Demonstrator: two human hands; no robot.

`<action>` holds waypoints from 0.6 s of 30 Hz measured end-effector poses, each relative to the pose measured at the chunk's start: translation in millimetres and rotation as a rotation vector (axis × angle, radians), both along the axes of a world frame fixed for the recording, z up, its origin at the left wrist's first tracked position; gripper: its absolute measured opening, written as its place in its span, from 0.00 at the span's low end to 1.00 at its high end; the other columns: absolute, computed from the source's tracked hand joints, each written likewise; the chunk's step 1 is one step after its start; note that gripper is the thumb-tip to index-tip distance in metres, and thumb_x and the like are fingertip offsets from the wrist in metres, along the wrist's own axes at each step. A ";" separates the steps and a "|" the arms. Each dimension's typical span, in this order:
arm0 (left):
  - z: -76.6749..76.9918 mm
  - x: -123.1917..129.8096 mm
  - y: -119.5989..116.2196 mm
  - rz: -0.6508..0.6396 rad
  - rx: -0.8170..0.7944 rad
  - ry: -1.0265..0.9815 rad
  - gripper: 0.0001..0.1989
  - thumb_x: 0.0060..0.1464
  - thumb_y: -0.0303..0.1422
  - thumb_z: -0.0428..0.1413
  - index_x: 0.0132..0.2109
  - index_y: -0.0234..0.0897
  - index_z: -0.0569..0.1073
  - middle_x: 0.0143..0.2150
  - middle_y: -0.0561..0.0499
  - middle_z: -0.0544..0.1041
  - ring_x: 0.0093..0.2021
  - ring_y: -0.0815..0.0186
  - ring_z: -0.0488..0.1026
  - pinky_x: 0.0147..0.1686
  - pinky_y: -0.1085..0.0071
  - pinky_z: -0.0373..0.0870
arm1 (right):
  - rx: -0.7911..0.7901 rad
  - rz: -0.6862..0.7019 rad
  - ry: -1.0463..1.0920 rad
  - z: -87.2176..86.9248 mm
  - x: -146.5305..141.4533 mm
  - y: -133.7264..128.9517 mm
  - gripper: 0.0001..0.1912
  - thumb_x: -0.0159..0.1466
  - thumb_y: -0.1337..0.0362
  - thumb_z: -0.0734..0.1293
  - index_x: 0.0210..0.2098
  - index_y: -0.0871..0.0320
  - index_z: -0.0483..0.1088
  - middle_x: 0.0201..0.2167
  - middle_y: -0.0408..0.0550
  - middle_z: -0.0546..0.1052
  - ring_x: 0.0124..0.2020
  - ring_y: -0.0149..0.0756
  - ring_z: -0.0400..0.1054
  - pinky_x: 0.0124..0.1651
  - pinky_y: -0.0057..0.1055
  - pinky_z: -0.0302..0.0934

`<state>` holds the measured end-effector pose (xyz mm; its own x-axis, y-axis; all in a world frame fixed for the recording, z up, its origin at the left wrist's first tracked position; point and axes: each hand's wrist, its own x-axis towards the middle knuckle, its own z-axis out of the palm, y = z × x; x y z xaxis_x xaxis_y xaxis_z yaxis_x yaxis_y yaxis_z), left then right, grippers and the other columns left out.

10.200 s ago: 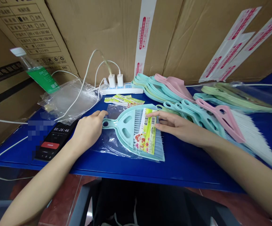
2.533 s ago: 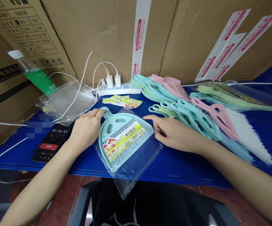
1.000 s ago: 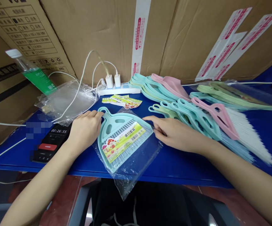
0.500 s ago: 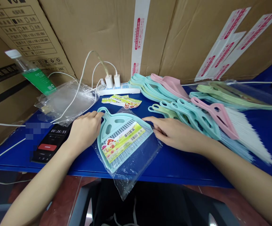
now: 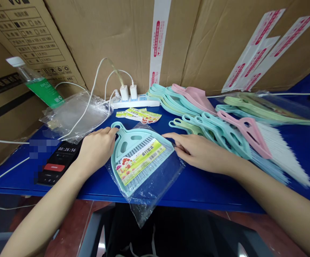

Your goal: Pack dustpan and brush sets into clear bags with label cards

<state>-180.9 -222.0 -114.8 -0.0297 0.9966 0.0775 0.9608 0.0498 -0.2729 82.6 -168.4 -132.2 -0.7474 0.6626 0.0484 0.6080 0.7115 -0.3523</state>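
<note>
A light-blue dustpan (image 5: 128,139) lies flat at the table's front, its handle pointing away from me. Set into it is a matching small brush (image 5: 136,182), and across that lies a printed label card (image 5: 141,160). A clear plastic bag (image 5: 155,189) surrounds the set, its loose end hanging over the table edge. My left hand (image 5: 98,146) is closed at the left side by the handle, fingertips partly hidden. My right hand (image 5: 192,150) grips the right corner between curled fingers, forefinger reaching along the rim.
Behind are more label cards (image 5: 141,115) and a power strip (image 5: 144,102) with cables. Dustpans (image 5: 192,98) and brushes (image 5: 224,132) are piled to the right, beside a bagged set (image 5: 278,110). On the left are plastic bags (image 5: 74,110), a bottle (image 5: 42,89) and a phone (image 5: 58,160).
The phone's timer has gone up by one second. Both hands and the bagged dustpan stay where they were.
</note>
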 end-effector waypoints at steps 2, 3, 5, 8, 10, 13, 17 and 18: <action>0.3 0.1 0.0 0.008 -0.008 0.000 0.19 0.64 0.27 0.44 0.57 0.36 0.72 0.53 0.43 0.78 0.47 0.52 0.79 0.46 0.58 0.76 | 0.006 0.001 0.004 -0.5 0.0 0.1 0.25 0.64 0.71 0.54 0.58 0.60 0.66 0.21 0.42 0.69 0.24 0.36 0.65 0.30 0.30 0.56; 0.4 0.2 -0.1 0.011 -0.011 0.001 0.19 0.64 0.27 0.43 0.57 0.36 0.72 0.53 0.43 0.78 0.47 0.52 0.79 0.46 0.58 0.76 | 0.008 0.000 0.004 -0.7 0.0 0.2 0.25 0.64 0.71 0.54 0.58 0.60 0.66 0.21 0.42 0.69 0.24 0.36 0.65 0.30 0.30 0.56; 0.8 0.4 -0.3 0.016 -0.015 0.001 0.19 0.65 0.28 0.43 0.57 0.36 0.72 0.54 0.43 0.78 0.47 0.52 0.79 0.46 0.58 0.76 | 0.004 -0.002 -0.002 -0.8 0.0 0.2 0.25 0.63 0.71 0.54 0.58 0.61 0.66 0.22 0.42 0.70 0.25 0.36 0.65 0.30 0.30 0.56; 1.5 0.4 -0.7 0.021 -0.019 0.001 0.19 0.65 0.28 0.43 0.58 0.36 0.71 0.54 0.43 0.78 0.47 0.51 0.79 0.45 0.58 0.76 | -0.012 -0.006 -0.013 -0.5 -0.4 -0.2 0.26 0.63 0.71 0.54 0.59 0.62 0.65 0.22 0.42 0.70 0.24 0.36 0.65 0.30 0.31 0.56; 1.8 0.3 -0.8 0.021 -0.018 0.001 0.19 0.65 0.28 0.43 0.58 0.35 0.71 0.54 0.43 0.78 0.47 0.51 0.79 0.45 0.58 0.77 | -0.016 -0.008 -0.014 0.0 -0.8 -0.4 0.26 0.63 0.71 0.54 0.60 0.62 0.65 0.22 0.42 0.69 0.24 0.37 0.65 0.30 0.31 0.55; 1.8 0.4 -0.7 0.025 -0.026 0.001 0.19 0.65 0.28 0.43 0.58 0.35 0.71 0.55 0.43 0.78 0.47 0.51 0.79 0.45 0.58 0.77 | -0.016 -0.012 -0.017 1.0 -0.7 -0.3 0.26 0.63 0.71 0.54 0.60 0.62 0.65 0.22 0.43 0.70 0.24 0.37 0.65 0.30 0.31 0.55; 1.8 1.0 -0.7 0.038 -0.037 0.007 0.19 0.65 0.28 0.43 0.59 0.36 0.70 0.55 0.43 0.78 0.47 0.50 0.79 0.45 0.57 0.77 | -0.016 -0.011 -0.017 1.4 -0.3 0.4 0.26 0.63 0.71 0.54 0.59 0.62 0.66 0.22 0.42 0.70 0.24 0.37 0.65 0.30 0.31 0.55; 1.8 1.2 -0.7 0.040 -0.040 0.009 0.19 0.66 0.29 0.43 0.59 0.36 0.70 0.55 0.43 0.78 0.47 0.50 0.79 0.45 0.57 0.77 | -0.013 -0.009 -0.014 1.1 -0.4 0.6 0.26 0.63 0.71 0.54 0.59 0.62 0.66 0.22 0.42 0.70 0.24 0.36 0.65 0.30 0.31 0.55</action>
<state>-179.8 -222.6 -113.0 -0.0688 0.9969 0.0381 0.9558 0.0768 -0.2839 82.3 -167.8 -131.0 -0.7422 0.6695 0.0294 0.6190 0.7016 -0.3530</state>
